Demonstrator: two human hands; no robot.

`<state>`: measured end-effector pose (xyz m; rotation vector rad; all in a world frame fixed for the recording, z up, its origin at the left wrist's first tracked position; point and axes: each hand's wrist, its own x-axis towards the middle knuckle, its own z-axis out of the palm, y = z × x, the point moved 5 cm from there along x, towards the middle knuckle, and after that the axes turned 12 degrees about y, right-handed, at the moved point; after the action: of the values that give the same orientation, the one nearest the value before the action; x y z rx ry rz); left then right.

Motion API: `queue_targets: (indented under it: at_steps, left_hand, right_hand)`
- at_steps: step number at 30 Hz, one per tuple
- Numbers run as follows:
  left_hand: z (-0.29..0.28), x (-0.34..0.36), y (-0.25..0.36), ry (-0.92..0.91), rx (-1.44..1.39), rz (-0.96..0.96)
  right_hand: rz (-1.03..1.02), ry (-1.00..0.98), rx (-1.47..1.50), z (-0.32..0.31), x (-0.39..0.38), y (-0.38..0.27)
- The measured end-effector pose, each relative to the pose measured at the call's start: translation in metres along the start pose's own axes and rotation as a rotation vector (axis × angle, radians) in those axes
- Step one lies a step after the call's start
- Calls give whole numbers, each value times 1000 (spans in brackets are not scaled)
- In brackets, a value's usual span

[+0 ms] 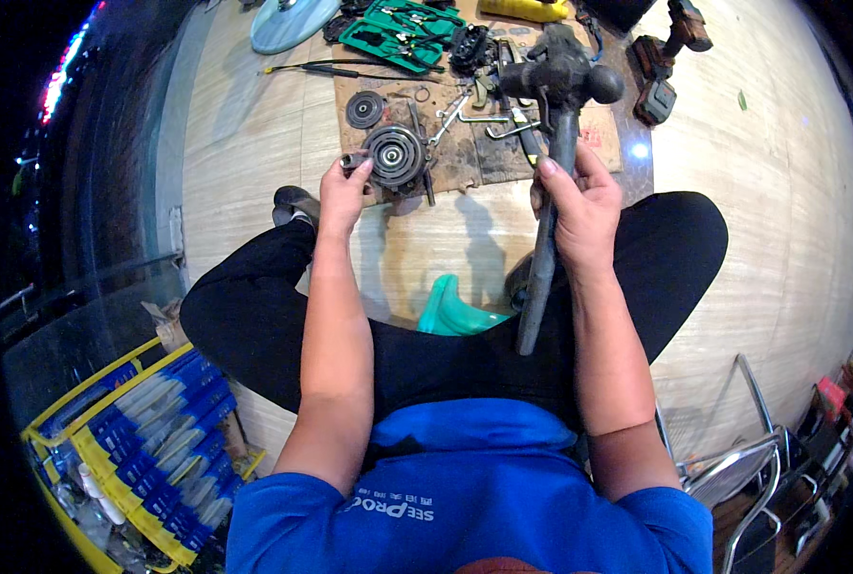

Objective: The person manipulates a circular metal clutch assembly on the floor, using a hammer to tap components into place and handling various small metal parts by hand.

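My right hand [584, 206] is wrapped round the dark handle of a heavy hammer [561, 78], whose head is raised at the top and has a rounded end on its right. My left hand [345, 196] pinches a short, dark metal socket [353, 161] between thumb and fingers. Just right of that socket lies a black grooved pulley [395, 156] with a round hub in its middle. A smaller dark ring-shaped part [364, 109] rests above it on the stained cardboard [460, 172]. A thin dark bar [428, 187] stands at the pulley's right side.
Several wrenches [450, 117] and hex keys lie right of the pulley. Behind them is an open green tool case [398, 33]. Cordless power tools [654, 81] sit at far right. A green plastic stool [453, 306] shows between my legs, and a yellow-blue rack [149, 440] stands lower left.
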<state>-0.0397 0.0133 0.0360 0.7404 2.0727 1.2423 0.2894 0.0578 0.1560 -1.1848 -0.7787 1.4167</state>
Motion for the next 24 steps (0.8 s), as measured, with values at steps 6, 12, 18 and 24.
queue_targets:
  at_steps: [6, 12, 18, 24]
  left_hand:
    - [7, 15, -30, 45, 150, 153]
    - [26, 16, -35, 67, -33, 245]
    - [25, 17, -37, 86, 249, 329]
    - [29, 12, -27, 52, 321, 402]
  right_hand:
    - [40, -12, -23, 7, -3, 14]
    - [21, -33, -73, 15, -3, 23]
    - [-26, -95, -135, 26, 2, 26]
    - [-338, -138, -333, 40, 3, 15]
